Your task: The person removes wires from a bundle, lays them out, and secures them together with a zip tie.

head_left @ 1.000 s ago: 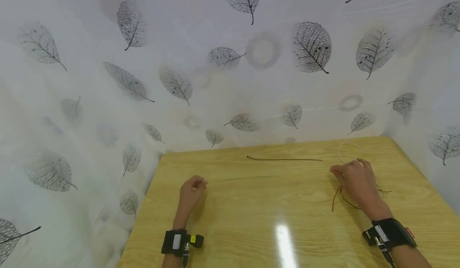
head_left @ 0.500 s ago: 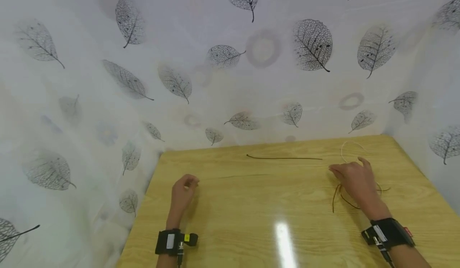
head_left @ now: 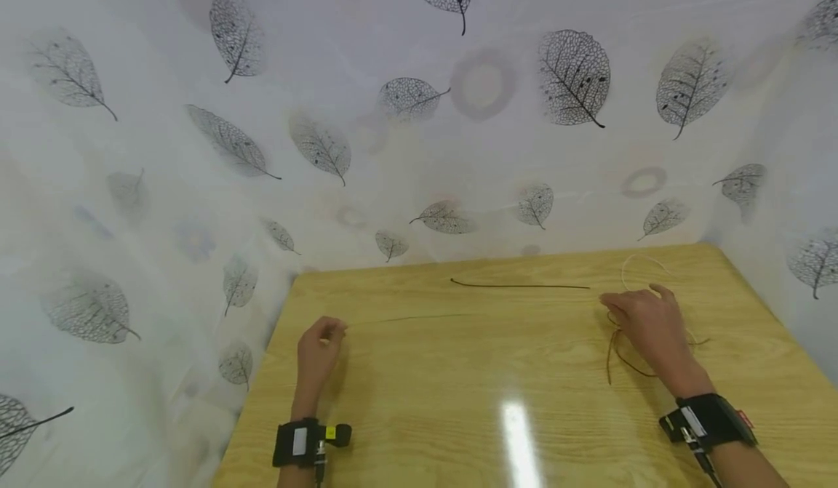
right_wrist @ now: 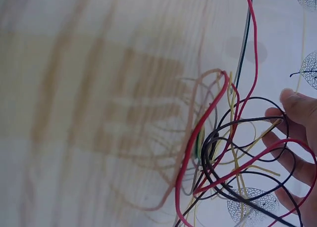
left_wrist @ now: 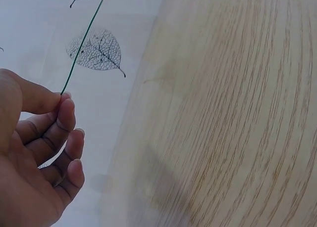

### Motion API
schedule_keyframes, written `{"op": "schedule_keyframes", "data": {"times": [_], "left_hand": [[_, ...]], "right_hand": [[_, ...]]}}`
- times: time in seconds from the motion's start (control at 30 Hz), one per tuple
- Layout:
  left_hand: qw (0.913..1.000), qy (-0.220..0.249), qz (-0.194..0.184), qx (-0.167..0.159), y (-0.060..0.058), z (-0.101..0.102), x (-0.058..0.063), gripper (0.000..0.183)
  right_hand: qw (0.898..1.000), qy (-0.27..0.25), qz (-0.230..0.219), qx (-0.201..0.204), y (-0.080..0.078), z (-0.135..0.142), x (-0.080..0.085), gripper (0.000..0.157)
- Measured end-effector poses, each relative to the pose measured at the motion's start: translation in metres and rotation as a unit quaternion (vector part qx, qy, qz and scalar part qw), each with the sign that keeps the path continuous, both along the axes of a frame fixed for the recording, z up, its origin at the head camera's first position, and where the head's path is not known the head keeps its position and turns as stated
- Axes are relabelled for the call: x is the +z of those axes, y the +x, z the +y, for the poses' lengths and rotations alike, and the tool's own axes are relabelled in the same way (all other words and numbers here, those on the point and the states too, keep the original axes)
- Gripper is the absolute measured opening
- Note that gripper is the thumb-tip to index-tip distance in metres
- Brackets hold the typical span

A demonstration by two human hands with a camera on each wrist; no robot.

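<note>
Left hand moves out, drawing a thin green cord away from the tangle

A leaf-printed curtain (head_left: 419, 153) lines the space behind a wood-grain table (head_left: 484, 372). Above the table two hands now stand wide apart, each wearing a black wristband. The right hand (head_left: 648, 324) has hardly moved in the last second, while the left hand (head_left: 317, 350) has shifted further out to its own side, so the gap between them has grown. That suggests one hand is anchoring while the other pulls a single length free.

Under and at the right fingers hangs a loose tangle of red, black and yellow cords (right_wrist: 233, 174). The right thumb and fingers are bent in and pinch part of it; just which strands they grip is hard to tell, as that view crops the hand.

Near the table's far edge, between the hands, a separate dark cord (head_left: 520, 285) lies almost straight, unchanged.

Finest of all is the green cord (left_wrist: 81, 44), pinched at its end between left thumb and forefinger and stretching toward the right hand, off the tabletop.
</note>
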State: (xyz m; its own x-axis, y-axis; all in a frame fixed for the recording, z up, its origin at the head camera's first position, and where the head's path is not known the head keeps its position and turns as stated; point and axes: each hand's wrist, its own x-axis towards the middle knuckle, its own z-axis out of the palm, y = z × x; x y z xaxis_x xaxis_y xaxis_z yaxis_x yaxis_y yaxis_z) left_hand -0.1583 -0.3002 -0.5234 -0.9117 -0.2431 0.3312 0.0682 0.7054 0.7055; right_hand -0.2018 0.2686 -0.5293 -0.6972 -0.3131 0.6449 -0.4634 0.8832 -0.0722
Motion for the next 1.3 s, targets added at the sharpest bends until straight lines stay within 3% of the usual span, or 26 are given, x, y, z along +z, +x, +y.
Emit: {"op": "schedule_keyframes", "data": {"times": [0.27,0.47,0.57,0.9,0.93,1.0,1.13,1.2,1.3], "left_hand": [[0.9998,0.0,0.018,0.006,0.004,-0.009,0.005,0.006],[0.9973,-0.017,0.057,0.044,0.004,-0.015,0.006,0.005],[0.9962,-0.013,0.064,0.058,0.005,-0.019,0.007,0.005],[0.9974,-0.002,0.047,0.054,0.011,-0.024,0.01,0.013],[0.9975,0.003,0.047,0.052,0.012,-0.024,0.01,0.014],[0.9977,0.003,0.046,0.051,0.012,-0.024,0.01,0.015],[0.9966,0.0,0.058,0.058,0.013,-0.025,0.01,0.011],[0.9956,0.001,0.065,0.068,0.013,-0.027,0.009,0.011],[0.9937,0.014,0.078,0.079,0.014,-0.029,0.009,0.014]], "right_hand": [[1.0,0.024,0.003,-0.02,0.0,0.002,-0.001,0.025],[0.999,0.035,0.025,-0.031,0.001,0.008,-0.001,0.025],[0.999,0.03,0.032,-0.024,0.001,0.011,0.001,0.025],[0.998,0.01,0.055,-0.009,-0.001,0.017,0.008,0.032],[0.998,0.009,0.06,-0.008,0.0,0.017,0.008,0.024],[0.998,0.008,0.064,-0.012,0.0,0.018,0.009,0.027],[0.997,0.004,0.069,-0.02,0.001,0.02,0.011,0.033],[0.997,-0.004,0.07,-0.018,0.001,0.02,0.012,0.021],[0.997,-0.035,0.07,-0.006,0.003,0.019,0.011,0.024]]}}
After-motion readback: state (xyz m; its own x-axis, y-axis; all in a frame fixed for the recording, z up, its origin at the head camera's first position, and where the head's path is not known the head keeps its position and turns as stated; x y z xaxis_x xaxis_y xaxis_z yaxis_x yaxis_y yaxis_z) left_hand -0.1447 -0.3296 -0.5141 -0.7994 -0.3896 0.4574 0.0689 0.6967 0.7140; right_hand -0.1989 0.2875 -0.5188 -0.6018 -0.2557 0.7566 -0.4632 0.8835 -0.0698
